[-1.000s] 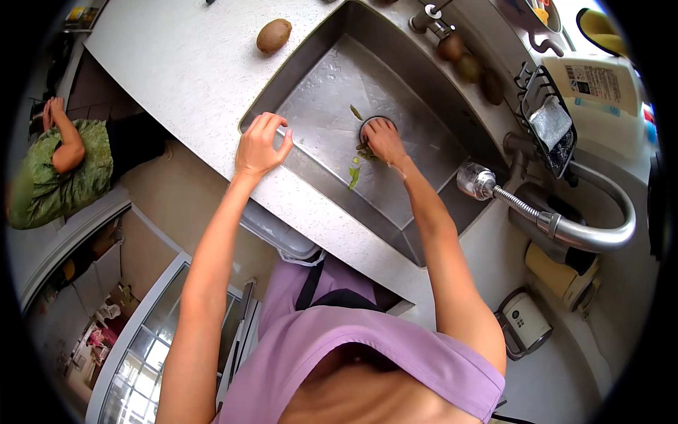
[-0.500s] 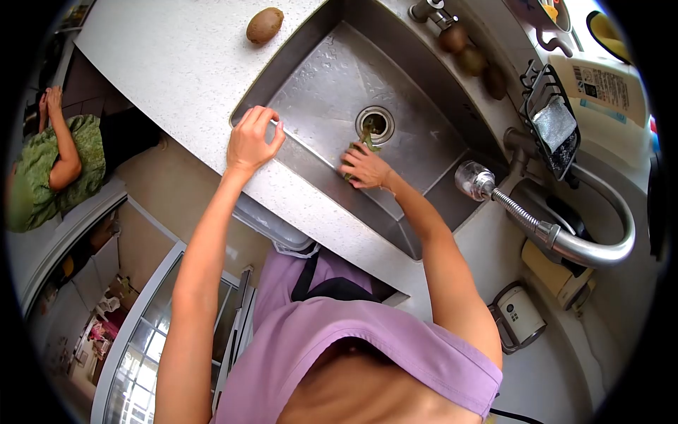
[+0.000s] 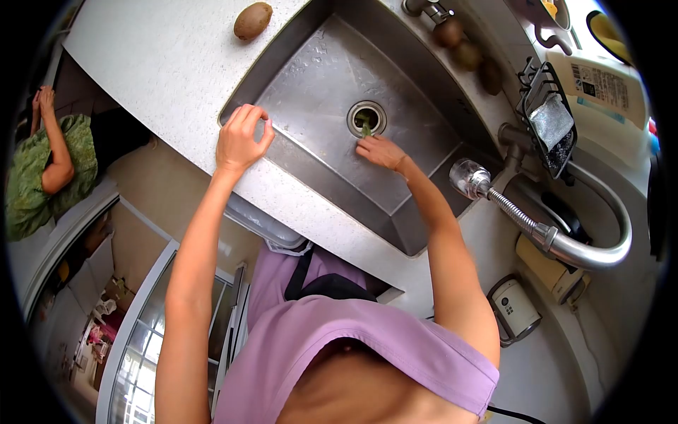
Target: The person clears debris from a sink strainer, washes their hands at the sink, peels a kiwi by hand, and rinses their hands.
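Observation:
The stainless-steel sink [image 3: 311, 78] is set into a speckled white counter. My right hand [image 3: 381, 151] reaches into it, fingers together at the near rim of the drain [image 3: 385, 116]. Limp green peelings [image 3: 366, 130] lie at its fingertips and trail into the drain hole; the undersides of the fingers are hidden. My left hand [image 3: 241, 138] stays at the sink's left front corner, over the counter edge. Its fingers are curled, with the thumb close to the index finger and nothing visible between them. A brown kiwi [image 3: 253, 21] lies on the counter above that hand.
Three blurred brown fruits [image 3: 466, 55] sit on the sink's back ledge. A faucet with a flexible spray head [image 3: 470, 178] juts in at the right, below a black wire rack [image 3: 547, 116]. At far left stands another person in a green patterned top [image 3: 53, 173].
My right hand has moved up toward the drain, and the peelings under it are now at the drain hole. My left hand stays by the sink corner. The view has shifted slightly.

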Motion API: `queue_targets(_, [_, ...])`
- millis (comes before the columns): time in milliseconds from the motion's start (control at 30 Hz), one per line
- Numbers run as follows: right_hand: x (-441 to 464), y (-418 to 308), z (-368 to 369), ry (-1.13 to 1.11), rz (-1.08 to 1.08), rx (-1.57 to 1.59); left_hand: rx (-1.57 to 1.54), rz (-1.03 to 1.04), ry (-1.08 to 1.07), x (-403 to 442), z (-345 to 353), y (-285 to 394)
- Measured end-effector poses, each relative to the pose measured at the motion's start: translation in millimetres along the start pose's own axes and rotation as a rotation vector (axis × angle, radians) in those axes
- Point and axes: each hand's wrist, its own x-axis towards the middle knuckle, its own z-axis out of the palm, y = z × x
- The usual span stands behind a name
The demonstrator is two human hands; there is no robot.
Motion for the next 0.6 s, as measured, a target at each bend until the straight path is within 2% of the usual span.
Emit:
queue_targets(33, [4, 4, -5, -0.001, 0.000, -0.001, -0.001, 0.000, 0.001, 1, 0, -1])
queue_targets(100, [13, 14, -10, 0.416, 0.381, -0.005, 0.011, -0.013, 0.003, -1, 1, -1])
queue_targets(167, [16, 11, -11, 0.450, 0.460, -0.029, 0.015, -0.017, 0.005, -2, 1, -1])
queue_targets(233, [16, -2, -21, 0.260, 0.697, 0.184, 0.014, -0.018, 0.015, -1, 1, -1])
queue_targets(367, [10, -14, 7, 0.219, 0.717, 0.328, 0.008, -0.020, 0.011, 0, 0, 0])
queue_targets(433, [11, -18, 8, 0.449, 0.665, 0.213, 0.010, -0.017, 0.012, -1, 0, 0])
queue_targets(567, [18, -15, -6, 0.413, 0.696, 0.210, 0.013, -0.012, 0.019, -1, 1, -2])
queue_targets(600, [20, -12, -6, 0.315, 0.706, 0.242, 0.018, -0.007, 0.022, -1, 1, -2])
